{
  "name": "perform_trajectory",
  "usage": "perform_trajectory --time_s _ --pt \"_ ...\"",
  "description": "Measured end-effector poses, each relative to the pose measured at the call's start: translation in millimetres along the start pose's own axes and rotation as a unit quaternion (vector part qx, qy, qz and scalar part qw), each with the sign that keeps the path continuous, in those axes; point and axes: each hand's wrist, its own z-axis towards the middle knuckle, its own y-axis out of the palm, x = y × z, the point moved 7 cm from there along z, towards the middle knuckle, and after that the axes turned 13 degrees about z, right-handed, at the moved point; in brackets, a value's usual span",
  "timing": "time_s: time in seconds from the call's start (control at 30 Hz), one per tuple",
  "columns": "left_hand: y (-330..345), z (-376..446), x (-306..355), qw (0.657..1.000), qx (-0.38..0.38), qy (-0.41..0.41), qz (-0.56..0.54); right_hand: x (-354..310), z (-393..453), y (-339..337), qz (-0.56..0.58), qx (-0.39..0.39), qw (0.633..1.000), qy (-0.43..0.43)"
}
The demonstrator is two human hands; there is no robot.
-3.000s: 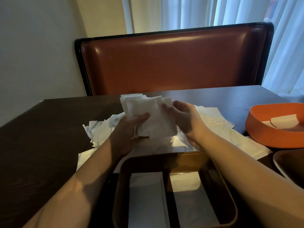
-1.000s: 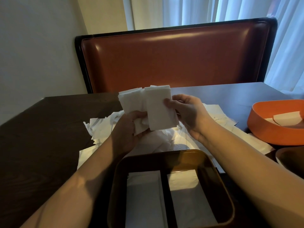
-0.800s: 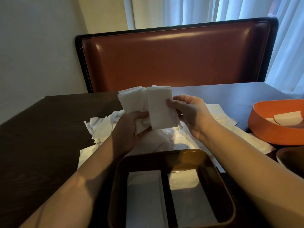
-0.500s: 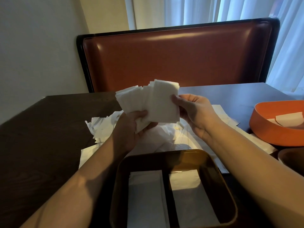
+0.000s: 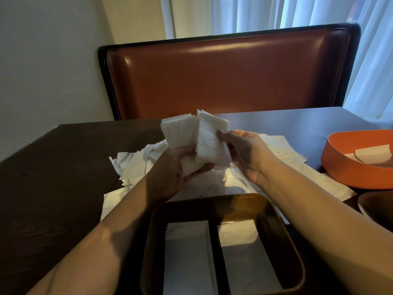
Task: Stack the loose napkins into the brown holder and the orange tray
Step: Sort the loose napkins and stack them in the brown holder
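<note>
Both of my hands are up above the worktop [image 5: 63, 167], holding napkins between them. My left hand [image 5: 178, 171] grips a thick bunch of napkins [image 5: 180, 133] from below, with my fingers curled round the bottom of it. My right hand [image 5: 244, 152] pinches one folded napkin [image 5: 210, 141] at its right edge, thumb in front and fingers behind. A moment ago that napkin lay flat against the bunch, so they looked like one wad. Now its top edge has come away and stands apart, and it sits a little higher and more to the right. I think this means I have picked one napkin out of the bunch, so it is ready to go down on a pile. The brown holder [image 5: 282, 226] is near me, right under my arms. It has two sides, and each side already has flat napkins in it. The orange tray [image 5: 348, 175] is far off to the right, and it has a napkin or two inside. More loose napkins [image 5: 136, 165] lie in a messy heap on the worktop just behind my hands. A lot of them are not put away yet, so the job looks far from done. Next I should lay this one flat on a pile with the edges lined up.
</note>
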Motion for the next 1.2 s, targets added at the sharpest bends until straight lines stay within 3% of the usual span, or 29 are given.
perform_trajectory --time_s 0.1,0.2,0.33,0.5,0.7,0.8,0.9,0.97,1.03,1.1,1.2 --pt "-8 3 -4 0.999 0.043 -0.024 0.006 -8 -2 0 -0.002 -0.003 1.000 -0.018" --pt "-19 6 -7 0.995 0.084 -0.048 -0.007 -22 -4 8 0.055 -0.080 0.994 -0.049" --pt "-13 7 -9 0.998 0.029 -0.062 -0.015 -19 -5 25 0.080 -0.171 0.981 -0.030" --pt "-3 5 -8 0.998 -0.039 -0.042 -0.022 -7 3 18 -0.114 -0.079 0.983 -0.120" --pt "-7 5 -9 0.999 -0.008 -0.022 0.047 -7 6 20 -0.177 -0.058 0.966 -0.177" --pt "-18 7 -1 0.995 0.068 0.038 0.067 -2 8 22 -0.209 -0.053 0.969 -0.118" --pt "-25 12 9 0.981 0.134 0.099 0.096 11 5 33 -0.162 -0.127 0.979 -0.003" --pt "-31 12 10 0.967 0.190 0.101 0.135 14 0 41 -0.152 -0.178 0.972 0.005" --pt "-30 11 14 0.961 0.181 0.132 0.164 8 1 43 -0.181 -0.191 0.962 -0.070" --pt "-30 7 24 0.956 0.160 0.187 0.161 -9 4 41 -0.216 -0.170 0.939 -0.204" --pt "-54 4 34 0.921 0.232 0.219 0.225 -24 5 39 -0.281 -0.159 0.878 -0.354"
